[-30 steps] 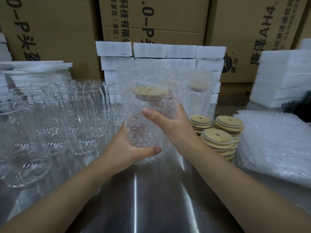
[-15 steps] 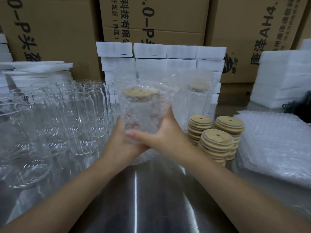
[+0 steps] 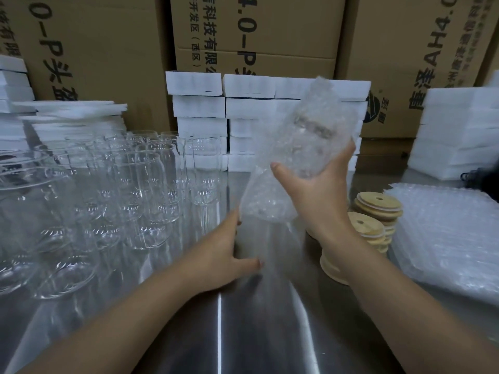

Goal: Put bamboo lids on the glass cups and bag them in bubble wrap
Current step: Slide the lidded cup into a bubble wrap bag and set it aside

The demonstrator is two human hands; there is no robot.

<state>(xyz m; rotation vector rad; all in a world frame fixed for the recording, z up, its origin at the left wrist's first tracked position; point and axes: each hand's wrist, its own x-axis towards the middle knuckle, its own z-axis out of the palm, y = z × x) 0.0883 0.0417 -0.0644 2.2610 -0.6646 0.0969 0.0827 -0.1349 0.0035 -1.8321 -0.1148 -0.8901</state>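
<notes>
Our right hand (image 3: 316, 193) grips the bagged glass cup (image 3: 310, 147), tilted and raised above the steel table (image 3: 270, 333). Our left hand (image 3: 224, 255), fingers relaxed and holding nothing, lies lower, just beside the loose end of the bubble-wrap bag (image 3: 264, 195). Bamboo lids (image 3: 378, 209) stand stacked at right.

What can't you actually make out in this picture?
Head view only.
The lid inside the bagged cup: smeared by motion blur behind the bag.
The nearest bamboo lid stack: partly behind the right hand's forearm.
The dark object: cut off by the right edge.
The left hand: blur hides whether it touches the bag.
</notes>
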